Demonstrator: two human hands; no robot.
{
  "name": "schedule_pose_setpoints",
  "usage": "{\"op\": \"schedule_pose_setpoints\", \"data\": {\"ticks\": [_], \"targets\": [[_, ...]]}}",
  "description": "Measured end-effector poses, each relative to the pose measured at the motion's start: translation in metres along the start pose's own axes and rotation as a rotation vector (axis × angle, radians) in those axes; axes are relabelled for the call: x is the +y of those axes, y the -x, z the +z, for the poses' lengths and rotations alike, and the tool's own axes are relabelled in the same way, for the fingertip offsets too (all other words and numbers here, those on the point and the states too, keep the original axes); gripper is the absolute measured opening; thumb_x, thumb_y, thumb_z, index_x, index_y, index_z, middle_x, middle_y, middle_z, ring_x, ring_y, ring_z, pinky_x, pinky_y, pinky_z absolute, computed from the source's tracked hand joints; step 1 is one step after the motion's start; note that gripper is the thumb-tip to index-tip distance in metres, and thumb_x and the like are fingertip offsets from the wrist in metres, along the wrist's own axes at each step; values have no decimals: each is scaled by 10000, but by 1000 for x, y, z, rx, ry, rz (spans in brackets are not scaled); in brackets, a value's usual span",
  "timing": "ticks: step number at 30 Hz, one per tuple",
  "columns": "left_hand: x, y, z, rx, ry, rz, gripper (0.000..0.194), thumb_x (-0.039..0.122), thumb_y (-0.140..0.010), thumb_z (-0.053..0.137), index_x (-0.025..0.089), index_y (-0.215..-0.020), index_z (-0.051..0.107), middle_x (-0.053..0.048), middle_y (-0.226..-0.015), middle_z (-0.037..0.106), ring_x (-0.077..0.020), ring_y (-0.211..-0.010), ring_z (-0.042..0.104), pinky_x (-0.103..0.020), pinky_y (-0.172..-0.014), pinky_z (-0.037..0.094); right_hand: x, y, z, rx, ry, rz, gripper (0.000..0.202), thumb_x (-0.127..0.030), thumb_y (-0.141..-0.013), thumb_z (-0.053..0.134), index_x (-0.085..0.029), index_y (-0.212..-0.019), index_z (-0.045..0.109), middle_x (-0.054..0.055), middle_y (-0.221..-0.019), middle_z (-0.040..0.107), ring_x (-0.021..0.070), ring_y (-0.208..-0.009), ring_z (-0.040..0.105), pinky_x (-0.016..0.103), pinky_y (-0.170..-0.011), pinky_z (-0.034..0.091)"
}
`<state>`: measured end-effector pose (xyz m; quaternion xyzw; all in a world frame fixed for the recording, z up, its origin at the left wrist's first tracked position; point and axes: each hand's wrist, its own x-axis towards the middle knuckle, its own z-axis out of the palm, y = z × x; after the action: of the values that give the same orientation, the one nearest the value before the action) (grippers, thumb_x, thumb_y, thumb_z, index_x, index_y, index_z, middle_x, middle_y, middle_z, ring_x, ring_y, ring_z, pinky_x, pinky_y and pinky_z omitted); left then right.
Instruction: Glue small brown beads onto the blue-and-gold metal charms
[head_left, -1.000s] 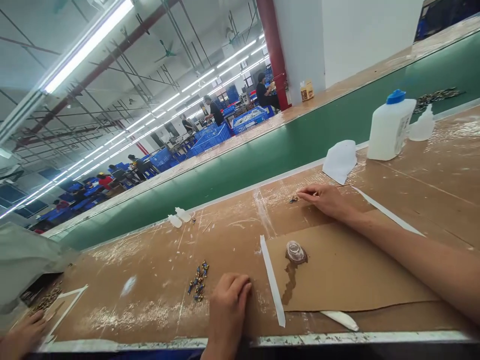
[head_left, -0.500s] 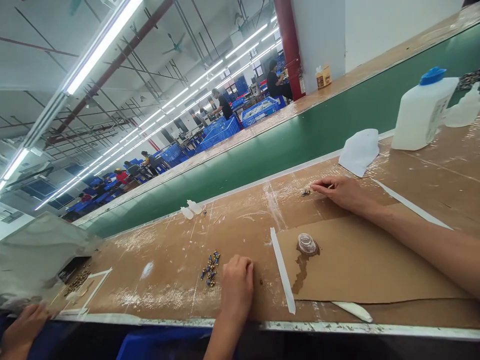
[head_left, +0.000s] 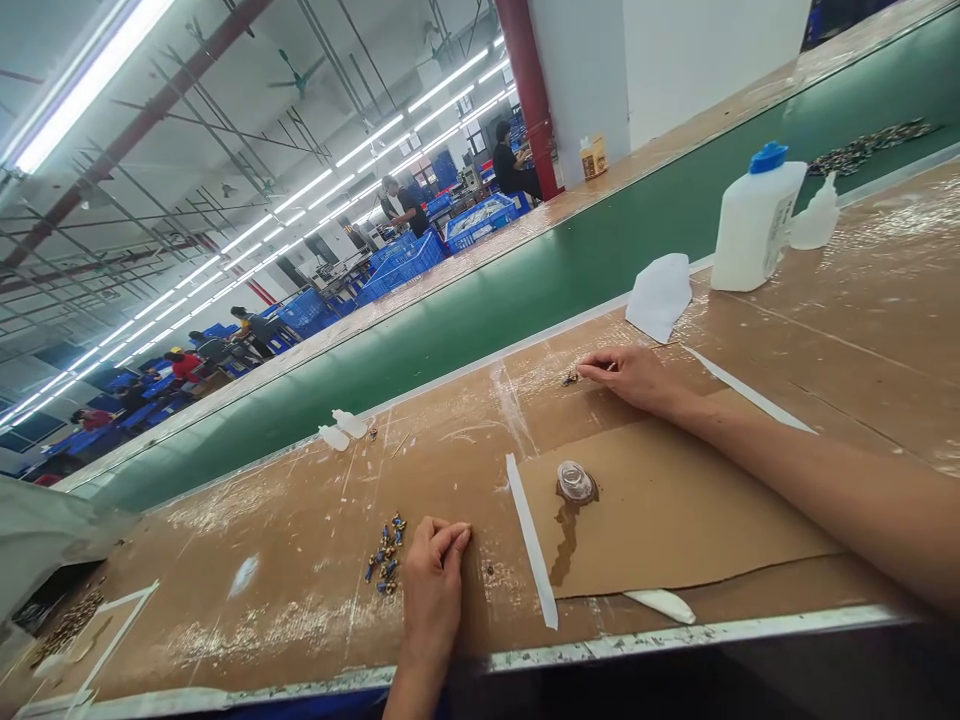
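Note:
My left hand (head_left: 433,578) rests on the brown tabletop (head_left: 300,540) with thumb and fingers pinched together. Whatever is between its fingertips, if anything, is too small to see. Just to its left lies a loose pile of small blue and gold pieces (head_left: 385,555). Farther out, my right hand (head_left: 628,376) is also closed in a pinch, its fingertips right beside a few small dark and gold pieces (head_left: 570,379). I cannot make out what that pinch holds. Between the two hands, a small clear round cup (head_left: 575,482) sits in a wet brown stain on a cardboard sheet (head_left: 660,510).
A white jug with a blue cap (head_left: 757,222), a dropper bottle (head_left: 816,215) and white paper (head_left: 660,297) stand at the right. Two small white bottles (head_left: 341,428) lie near the green belt (head_left: 465,310). Brown pieces (head_left: 71,625) lie far left. Several people sit beyond.
The view has swung right, so the scene sits farther left. Another person's hand at the lower left has gone out of view. My left hand's pinch has turned outward; the right keeps its place.

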<state>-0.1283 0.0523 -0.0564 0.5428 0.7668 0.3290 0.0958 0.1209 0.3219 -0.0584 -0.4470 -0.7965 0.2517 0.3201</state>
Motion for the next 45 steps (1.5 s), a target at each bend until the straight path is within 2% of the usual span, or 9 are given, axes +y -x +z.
{"op": "schedule_pose_setpoints", "data": {"ticks": [7,13,16,25,30,38,45], "targets": [[-13,12,-1,47,53,9,280,379,-846,499,221,-951,705,-53,-897,587,-187,-871,563,-324,-803,437,-2,1,-1,5,0,0,258,-384,-900,490,-170,-952,624,32,-977,642,144,-848,605,333,-785,504],[-21,19,3,50,1,90,254,291,-847,504,260,-1006,699,-55,-895,569,-176,-861,549,-300,-771,442,-6,2,-3,14,21,28,259,-388,-894,502,-166,-940,628,29,-953,649,140,-830,608,340,-793,500],[-22,21,5,39,3,116,250,280,-847,510,289,-1014,695,-47,-888,574,-171,-856,547,-285,-757,439,-6,2,-3,13,19,34,276,-404,-892,500,-164,-929,631,25,-937,652,142,-825,611,339,-789,500],[-18,28,11,143,127,105,225,309,-848,518,289,-960,712,-43,-859,582,-171,-837,540,-272,-741,419,7,-1,3,9,12,42,331,-453,-887,486,-160,-947,627,26,-929,653,142,-807,610,338,-775,496],[-24,22,9,39,21,126,260,277,-855,505,303,-1037,688,-42,-866,589,-161,-825,553,-277,-733,436,7,-2,4,11,21,70,328,-453,-878,503,-156,-937,630,16,-892,653,140,-779,610,333,-760,497],[-26,15,6,20,-82,225,293,234,-838,519,342,-1060,675,-37,-865,613,-167,-829,575,-287,-725,462,8,-2,3,13,-3,79,353,-479,-866,508,-158,-922,643,15,-876,666,144,-780,615,335,-763,490],[-22,21,6,41,-2,142,274,235,-858,498,304,-1052,679,-36,-876,577,-150,-844,561,-267,-751,454,6,0,1,33,-45,51,389,-526,-831,519,-181,-915,676,29,-877,700,149,-771,620,304,-732,466]]}}
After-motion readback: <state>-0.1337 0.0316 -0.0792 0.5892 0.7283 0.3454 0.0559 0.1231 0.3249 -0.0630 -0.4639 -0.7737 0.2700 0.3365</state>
